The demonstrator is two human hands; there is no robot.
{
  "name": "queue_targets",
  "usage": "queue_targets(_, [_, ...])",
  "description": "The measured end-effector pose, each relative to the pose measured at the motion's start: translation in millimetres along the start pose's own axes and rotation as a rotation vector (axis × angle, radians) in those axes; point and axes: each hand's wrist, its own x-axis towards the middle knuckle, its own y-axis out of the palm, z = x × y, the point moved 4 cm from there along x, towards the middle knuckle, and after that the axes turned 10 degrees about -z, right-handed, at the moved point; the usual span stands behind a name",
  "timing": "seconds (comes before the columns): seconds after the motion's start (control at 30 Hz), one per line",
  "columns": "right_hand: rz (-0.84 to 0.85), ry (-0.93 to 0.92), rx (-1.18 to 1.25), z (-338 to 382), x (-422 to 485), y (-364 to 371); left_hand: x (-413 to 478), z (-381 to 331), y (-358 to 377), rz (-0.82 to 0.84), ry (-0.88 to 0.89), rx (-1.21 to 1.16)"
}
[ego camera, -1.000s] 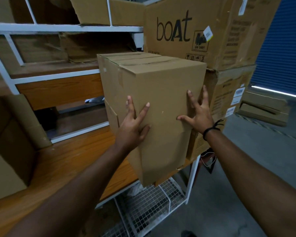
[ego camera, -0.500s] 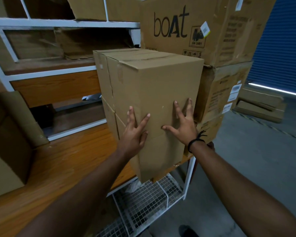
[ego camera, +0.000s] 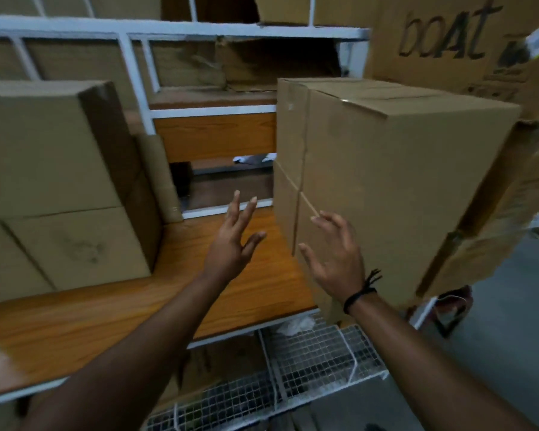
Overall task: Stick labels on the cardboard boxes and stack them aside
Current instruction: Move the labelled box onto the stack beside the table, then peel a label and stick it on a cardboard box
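A tall plain cardboard box [ego camera: 395, 181] stands at the right end of the wooden shelf [ego camera: 112, 315], its near corner jutting past the shelf edge. My right hand [ego camera: 335, 259] hovers with fingers spread just in front of its lower left face; whether the fingertips touch it I cannot tell. My left hand [ego camera: 234, 241] is open in the air over the shelf, left of the box and apart from it. Two more plain boxes [ego camera: 50, 188] are stacked at the shelf's left. I see no label on them.
A large "boAt" printed carton [ego camera: 455, 42] sits behind the tall box, with more cartons [ego camera: 511, 219] below it at the right. White rack bars [ego camera: 175, 26] frame the shelf. A wire mesh shelf [ego camera: 311, 362] lies below. Grey floor [ego camera: 511, 353] lies to the right.
Both hands have come off the front of the tall box and moved left and down. The view has swung left, bringing the stacked boxes at the left into sight.
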Motion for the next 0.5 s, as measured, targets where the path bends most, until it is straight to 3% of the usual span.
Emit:
queue_targets(0.3, [0.412,0.047,0.216,120,8,178,-31,133,-203,-0.251,-0.343,0.299])
queue_targets(0.5, [0.546,0.126,0.275,200,56,292,4,199,-308,-0.312,-0.472,0.419])
